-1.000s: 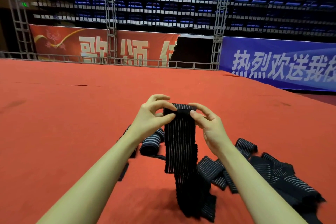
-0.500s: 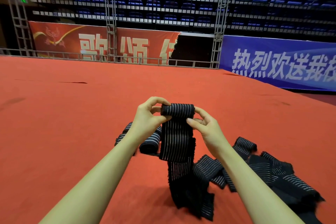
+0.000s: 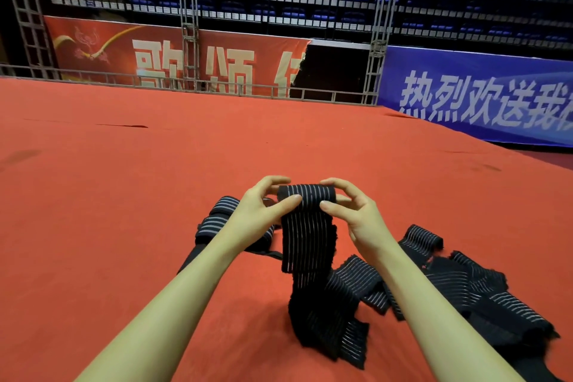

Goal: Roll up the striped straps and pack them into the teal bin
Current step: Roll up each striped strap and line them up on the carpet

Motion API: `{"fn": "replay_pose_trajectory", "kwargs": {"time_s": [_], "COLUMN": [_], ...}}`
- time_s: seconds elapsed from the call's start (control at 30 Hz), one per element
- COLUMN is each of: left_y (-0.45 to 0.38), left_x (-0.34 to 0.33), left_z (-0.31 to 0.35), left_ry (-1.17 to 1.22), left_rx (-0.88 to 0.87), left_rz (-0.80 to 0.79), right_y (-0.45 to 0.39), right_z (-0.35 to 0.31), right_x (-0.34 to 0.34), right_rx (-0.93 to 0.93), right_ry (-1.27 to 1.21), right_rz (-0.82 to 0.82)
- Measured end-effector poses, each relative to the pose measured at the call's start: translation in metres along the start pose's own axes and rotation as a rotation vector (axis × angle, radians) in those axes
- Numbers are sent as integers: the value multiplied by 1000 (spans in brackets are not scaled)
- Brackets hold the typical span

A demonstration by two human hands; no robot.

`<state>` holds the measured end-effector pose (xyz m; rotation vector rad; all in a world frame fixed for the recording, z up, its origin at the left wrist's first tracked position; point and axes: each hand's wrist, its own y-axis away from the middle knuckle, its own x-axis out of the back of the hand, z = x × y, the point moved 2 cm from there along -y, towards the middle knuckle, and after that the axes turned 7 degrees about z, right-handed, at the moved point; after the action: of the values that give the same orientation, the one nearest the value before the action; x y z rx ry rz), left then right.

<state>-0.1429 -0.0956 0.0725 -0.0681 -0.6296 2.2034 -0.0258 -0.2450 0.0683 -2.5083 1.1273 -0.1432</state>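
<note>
A black strap with thin white stripes (image 3: pixel 307 236) hangs from both my hands above the red carpet, its top end rolled into a small coil. My left hand (image 3: pixel 260 211) pinches the coil's left end between thumb and curled fingers. My right hand (image 3: pixel 356 214) pinches its right end the same way. The strap's tail drops onto the carpet in loose folds. Rolled straps (image 3: pixel 217 217) lie behind my left wrist. A heap of loose striped straps (image 3: pixel 471 288) lies at the right. No teal bin is in view.
Red carpet (image 3: pixel 124 195) covers the floor all around. A low metal rail (image 3: pixel 217 87), truss towers, red and blue banners and rows of blue seats stand far behind.
The coil at the strap's top has grown thicker as both hands turned it. More of the hanging strap has been taken up, and the view has dipped slightly.
</note>
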Motion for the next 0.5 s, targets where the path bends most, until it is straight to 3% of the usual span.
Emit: {"fn": "replay_pose_trajectory", "kwargs": {"time_s": [0.5], "left_y": [7], "left_x": [1], "left_z": [-24], "left_ry": [-11], "left_rx": [-175], "left_rz": [124], "right_y": [-5], "right_z": [28], "right_x": [-2], "right_rx": [-74], "right_ry": [210], "right_rz": [15]}}
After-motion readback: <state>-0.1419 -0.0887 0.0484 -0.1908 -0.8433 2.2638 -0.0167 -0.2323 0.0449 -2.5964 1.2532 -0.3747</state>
